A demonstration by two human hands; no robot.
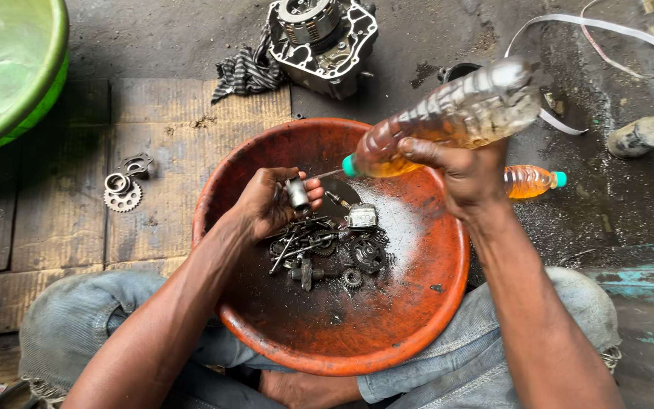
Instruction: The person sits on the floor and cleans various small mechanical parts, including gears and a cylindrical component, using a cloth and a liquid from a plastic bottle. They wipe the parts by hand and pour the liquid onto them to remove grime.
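My right hand (467,173) grips a clear plastic bottle (456,115) of amber liquid, tipped so its green cap points down and left. A thin stream runs from the cap toward a small metal cylindrical part (297,194), which my left hand (270,201) holds over a large rust-red basin (418,318). In the basin's bottom lies a pile of greasy gears, shafts and small metal pieces (327,250). The basin rests between my knees.
A second amber bottle (533,180) lies on the dark floor behind my right hand. An engine casing (323,38) and a striped rag (247,72) sit at the top. A sprocket and small parts (124,189) lie on cardboard at left, near a green basin (9,68).
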